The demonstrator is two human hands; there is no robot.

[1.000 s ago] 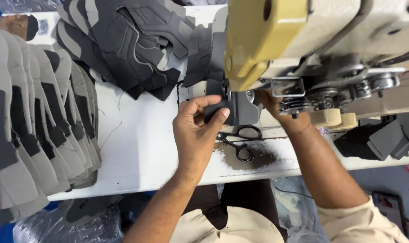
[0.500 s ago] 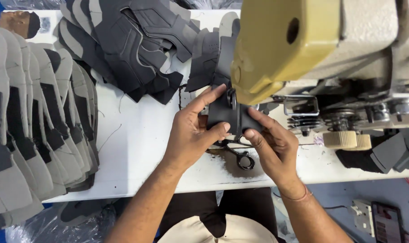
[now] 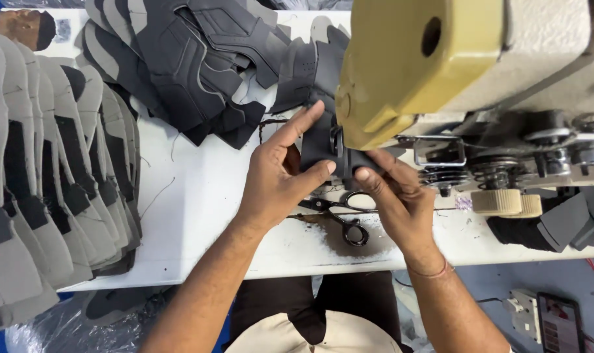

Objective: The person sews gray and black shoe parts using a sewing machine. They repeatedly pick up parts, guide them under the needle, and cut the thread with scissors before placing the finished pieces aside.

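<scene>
Left hand [image 3: 277,176] and right hand [image 3: 395,199]: fingers pinching dark grey shoe piece [image 3: 323,147] under yellow sewing machine head [image 3: 408,72]. Black scissors [image 3: 339,212] just below on white table [image 3: 199,196]. Grey-black cut pieces [image 3: 42,170] stacked far left.

A matt dark-grey piece [image 3: 323,147] of synthetic cloth or foam, with stitched seams, is pinched by both bare hands. At 12 o'clock a sewing machine head [image 3: 408,65] is seen in yellow painted metal, semi-gloss, slightly scuffed. At 3 o'clock bare shiny metal springs and discs [image 3: 499,170] are seen, with ribbed cream plastic knobs [image 3: 496,201]. Black matt scissors [image 3: 342,216] lie at 6 o'clock on a white laminate table [image 3: 199,216], smooth, worn through to brown. Grey fabric uppers [image 3: 42,176] are stacked at 9 o'clock, matt.
</scene>
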